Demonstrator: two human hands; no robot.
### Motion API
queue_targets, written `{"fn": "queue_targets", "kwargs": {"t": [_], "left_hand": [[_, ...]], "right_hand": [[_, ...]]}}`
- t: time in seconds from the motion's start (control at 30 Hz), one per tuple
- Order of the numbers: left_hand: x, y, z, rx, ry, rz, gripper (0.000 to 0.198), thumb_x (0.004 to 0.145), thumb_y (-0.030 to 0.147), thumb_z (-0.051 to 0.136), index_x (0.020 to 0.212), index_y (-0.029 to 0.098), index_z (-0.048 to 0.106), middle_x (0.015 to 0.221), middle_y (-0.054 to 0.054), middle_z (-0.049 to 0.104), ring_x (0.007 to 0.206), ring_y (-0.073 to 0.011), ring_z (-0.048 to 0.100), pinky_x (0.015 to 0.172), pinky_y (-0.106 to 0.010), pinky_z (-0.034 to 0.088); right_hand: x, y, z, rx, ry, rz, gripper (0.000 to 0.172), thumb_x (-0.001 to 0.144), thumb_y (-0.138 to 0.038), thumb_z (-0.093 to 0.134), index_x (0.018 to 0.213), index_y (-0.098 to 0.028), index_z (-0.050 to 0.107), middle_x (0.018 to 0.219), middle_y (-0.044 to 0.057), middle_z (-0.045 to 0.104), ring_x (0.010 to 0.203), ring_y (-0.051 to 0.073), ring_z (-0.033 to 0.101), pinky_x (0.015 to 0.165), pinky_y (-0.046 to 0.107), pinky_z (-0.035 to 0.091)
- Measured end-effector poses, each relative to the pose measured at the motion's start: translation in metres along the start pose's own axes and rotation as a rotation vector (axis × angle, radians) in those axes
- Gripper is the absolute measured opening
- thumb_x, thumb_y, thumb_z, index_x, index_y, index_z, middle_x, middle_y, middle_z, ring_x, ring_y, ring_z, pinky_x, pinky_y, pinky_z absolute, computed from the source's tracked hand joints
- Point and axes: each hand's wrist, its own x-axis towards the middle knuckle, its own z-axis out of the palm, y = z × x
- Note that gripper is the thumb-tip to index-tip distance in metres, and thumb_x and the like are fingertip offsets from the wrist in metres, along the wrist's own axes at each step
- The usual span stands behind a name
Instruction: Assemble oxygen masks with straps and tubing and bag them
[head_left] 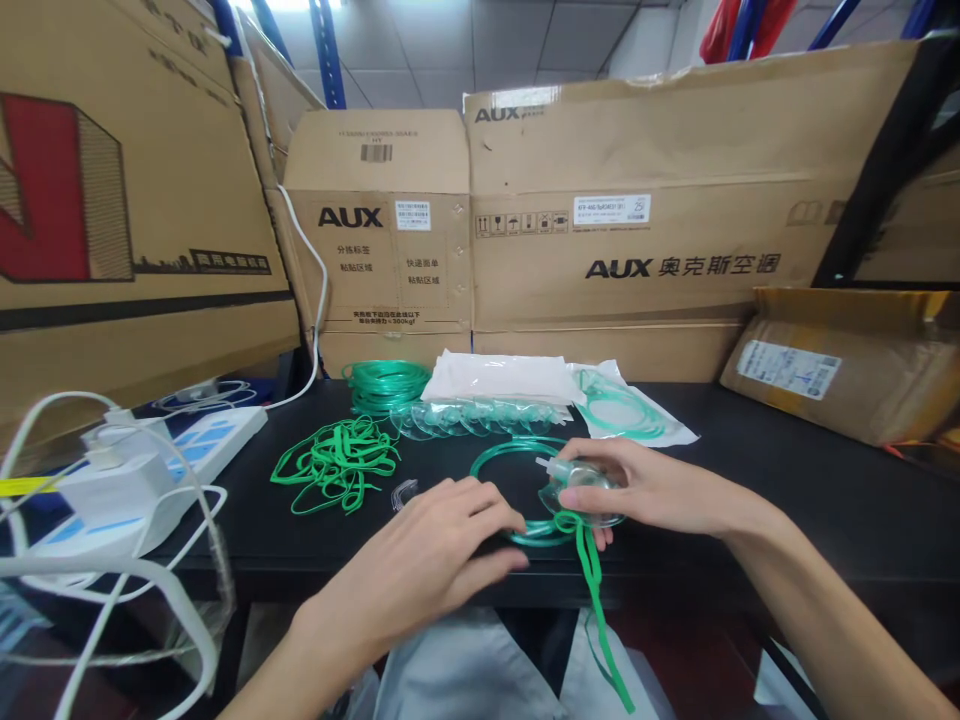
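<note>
My right hand (630, 485) is closed around a clear oxygen mask (592, 492). A green elastic strap (592, 575) hangs from the mask past the table's front edge. Behind and left of the mask lies a coil of green tubing (491, 458). My left hand (457, 545) is at the coil's near left side, thumb apart from the fingers; its fingertips reach the tubing, and I see no firm grip. Small clear plastic pieces (405, 493) lie just beyond it. Loose green straps (341, 465) are heaped farther left.
At the back are a larger tubing roll (386, 385), a row of clear masks (480, 417), white packets (502, 378) and a bagged tubing set (626, 405). A power strip (217, 440) with white cables stands left. A wrapped parcel (847, 370) sits right; cardboard (675, 220) walls the back.
</note>
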Motion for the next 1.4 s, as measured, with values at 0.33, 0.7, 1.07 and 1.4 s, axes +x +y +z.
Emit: {"fn": "queue_targets", "kwargs": {"t": [0.33, 0.7, 1.07, 1.4], "left_hand": [[0.029, -0.038, -0.002, -0.006, 0.048, -0.053, 0.05, 0.094, -0.003, 0.038, 0.127, 0.025, 0.062, 0.134, -0.003, 0.059, 0.125, -0.0193, 0.055, 0.109, -0.034, 0.042], [0.032, -0.053, -0.016, -0.146, -0.087, 0.001, 0.018, 0.103, 0.021, 0.051, 0.107, 0.025, 0.068, 0.109, -0.002, 0.062, 0.105, -0.0174, 0.059, 0.093, -0.028, 0.044], [0.018, -0.051, -0.017, -0.218, -0.059, -0.001, 0.012, 0.099, 0.021, 0.058, 0.092, 0.024, 0.066, 0.107, 0.001, 0.061, 0.105, -0.0151, 0.056, 0.101, -0.027, 0.04], [0.025, -0.029, -0.008, -0.273, 0.018, 0.04, 0.017, 0.103, 0.03, 0.054, 0.11, 0.027, 0.069, 0.106, 0.002, 0.069, 0.104, -0.0155, 0.062, 0.105, -0.029, 0.039]], "right_hand": [[-0.009, 0.004, -0.017, -0.237, 0.031, 0.031, 0.028, 0.09, -0.053, 0.066, 0.102, -0.028, 0.068, 0.089, -0.001, 0.066, 0.083, 0.019, 0.058, 0.072, 0.027, 0.042], [-0.006, 0.016, -0.021, -0.308, 0.27, 0.128, 0.059, 0.083, -0.065, 0.068, 0.127, -0.027, 0.064, 0.123, 0.006, 0.07, 0.097, 0.029, 0.068, 0.084, 0.035, 0.05], [-0.003, 0.006, -0.012, -0.426, 0.491, -0.006, 0.053, 0.09, -0.06, 0.062, 0.131, -0.026, 0.061, 0.137, 0.009, 0.063, 0.122, 0.033, 0.059, 0.104, 0.044, 0.043], [-0.014, -0.003, -0.003, 0.023, 0.07, 0.073, 0.036, 0.088, -0.053, 0.069, 0.108, -0.023, 0.063, 0.094, 0.001, 0.072, 0.09, 0.024, 0.073, 0.088, 0.037, 0.056]]}}
